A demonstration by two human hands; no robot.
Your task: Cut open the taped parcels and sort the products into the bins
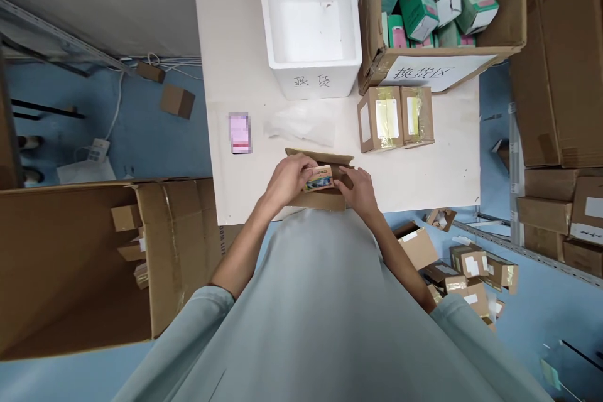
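A small open cardboard box [325, 200] sits at the near edge of the white table [226, 63]. My left hand [288, 179] is closed on a small printed packet [319, 178] held over the open box. On the box's right side my right hand [358, 190] grips the flap and wall, fingers curled. Both forearms reach in from below.
A white foam bin [308, 78] and a carton of green boxes [506, 31] stand at the back. Two taped parcels [394, 117], a plastic bag [301, 124] and a pink item [239, 133] lie on the table. A big open carton [70, 320] sits left; several small parcels [464, 270] litter the floor at right.
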